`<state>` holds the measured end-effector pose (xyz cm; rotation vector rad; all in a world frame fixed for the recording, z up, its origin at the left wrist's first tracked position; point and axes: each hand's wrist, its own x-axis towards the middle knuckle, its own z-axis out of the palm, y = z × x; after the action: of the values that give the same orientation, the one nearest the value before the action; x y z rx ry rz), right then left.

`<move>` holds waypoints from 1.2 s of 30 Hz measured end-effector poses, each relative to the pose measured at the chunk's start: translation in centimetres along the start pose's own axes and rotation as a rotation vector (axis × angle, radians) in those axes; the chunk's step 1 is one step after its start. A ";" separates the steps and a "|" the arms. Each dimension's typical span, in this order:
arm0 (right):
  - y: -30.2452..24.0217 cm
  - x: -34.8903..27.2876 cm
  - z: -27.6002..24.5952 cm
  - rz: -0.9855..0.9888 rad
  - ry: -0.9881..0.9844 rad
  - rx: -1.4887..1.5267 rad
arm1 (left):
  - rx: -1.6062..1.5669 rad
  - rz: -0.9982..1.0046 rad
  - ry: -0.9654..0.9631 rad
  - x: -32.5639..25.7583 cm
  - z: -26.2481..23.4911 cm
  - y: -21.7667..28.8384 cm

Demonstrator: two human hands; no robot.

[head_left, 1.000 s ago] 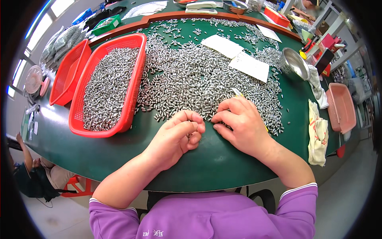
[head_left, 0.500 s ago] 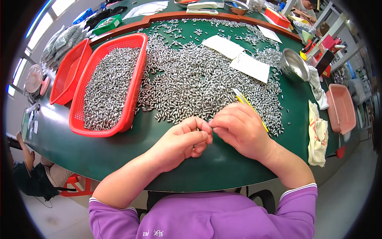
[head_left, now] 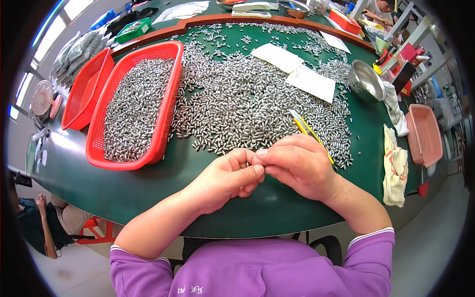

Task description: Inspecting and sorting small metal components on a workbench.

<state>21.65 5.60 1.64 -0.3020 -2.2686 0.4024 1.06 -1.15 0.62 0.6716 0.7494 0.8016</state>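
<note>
My left hand is closed, its fingers curled and thumb pressed to the index finger. Against it sits my right hand, fingertips pinched together. The two hands touch just over the near side of a heap of small silvery, barrel-shaped metal pieces. Whatever the fingertips hold is hidden or too small to make out. Beside the right hand, a yellow utility knife lies on the heap. To the left stands a red perforated basket holding many of the same pieces.
Another red basket stands at the far left. White papers lie on the heap. A steel bowl, a cream cloth glove and a pink basket are at the right. A wooden rail runs behind. Another person sits at the left.
My right hand has shifted slightly, its thumb and fingers now overlapping the left fingertips. The person at the left has moved their arms.
</note>
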 end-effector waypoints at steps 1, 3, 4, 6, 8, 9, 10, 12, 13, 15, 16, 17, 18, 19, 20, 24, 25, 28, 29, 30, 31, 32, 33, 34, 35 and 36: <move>0.0 -0.1 0.0 0.000 0.000 0.000 | 0.006 0.000 -0.001 0.0 0.0 0.0; 0.1 -0.2 0.1 0.015 0.017 0.010 | 0.012 0.000 -0.002 0.1 -0.1 -0.1; 0.1 -0.1 0.1 0.015 0.018 0.010 | -0.015 -0.008 -0.012 0.1 -0.3 -0.1; 0.3 0.2 0.1 -0.010 0.072 -0.121 | -0.042 -0.016 -0.021 0.1 -0.3 0.0; 0.2 0.2 -0.2 -0.011 0.045 -0.142 | -0.085 -0.005 -0.007 0.0 -0.2 0.2; 0.2 0.2 -0.3 -0.013 0.019 -0.165 | -0.084 -0.006 -0.009 0.0 -0.1 0.2; 0.1 0.2 -0.3 -0.012 0.020 -0.166 | -0.088 0.009 -0.002 -0.1 0.0 0.2; 0.0 0.3 0.0 0.015 0.014 -0.152 | -0.092 0.024 0.004 -0.1 0.1 0.1; 0.0 0.3 -0.1 0.014 0.014 -0.152 | -0.097 0.032 0.004 -0.1 0.1 0.1; 0.1 0.2 -0.2 0.023 -0.011 -0.171 | -0.103 0.040 0.005 -0.1 0.1 0.1; 0.1 0.1 -0.2 0.022 -0.011 -0.171 | -0.103 0.042 0.003 -0.1 0.0 0.1; 0.2 0.1 -0.3 0.047 -0.015 -0.181 | -0.103 0.044 0.002 -0.1 0.0 0.1; 0.3 0.0 -0.3 0.075 -0.020 -0.191 | -0.103 0.043 0.001 0.0 -0.1 0.0; 0.5 0.0 -0.2 0.076 -0.020 -0.191 | -0.114 0.046 -0.014 0.0 -0.1 0.0; 0.8 0.0 -0.2 0.089 -0.014 -0.217 | -0.125 0.048 -0.028 0.0 -0.2 0.0; 0.8 -0.1 -0.1 0.134 -0.076 -0.271 | -0.126 0.056 -0.023 0.0 -0.2 0.0; 0.8 -0.1 0.0 0.131 -0.114 -0.284 | -0.126 0.062 -0.018 0.0 -0.2 -0.1; 1.0 -0.4 0.2 0.149 -0.152 -0.285 | -0.130 0.065 -0.017 0.1 -0.1 -0.1; 0.9 -0.4 0.2 0.150 -0.153 -0.288 | -0.133 0.063 -0.021 0.1 -0.1 -0.1; 1.0 -0.4 0.2 0.164 -0.159 -0.275 | -0.134 0.064 -0.019 0.1 -0.2 -0.1; 1.0 -0.4 0.3 0.178 -0.166 -0.263 | -0.143 0.066 -0.035 0.1 -0.3 0.0; 1.0 -0.4 0.3 0.177 -0.167 -0.262 | -0.153 0.068 -0.052 0.1 -0.4 0.0; 0.9 -0.5 0.3 0.191 -0.162 -0.277 | -0.152 0.068 -0.052 0.0 -0.4 0.0; 0.9 -0.5 0.3 0.205 -0.158 -0.292 | -0.154 0.069 -0.043 0.0 -0.3 0.0; 0.9 -0.5 0.3 0.205 -0.157 -0.292 | -0.156 0.070 -0.034 0.0 -0.3 0.0; 0.9 -0.4 0.2 0.209 -0.175 -0.285 | -0.156 0.070 -0.035 0.0 -0.3 0.0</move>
<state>21.85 6.26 0.85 -0.6769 -2.4772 0.2165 0.85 -1.12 0.45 0.5721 0.6273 0.9008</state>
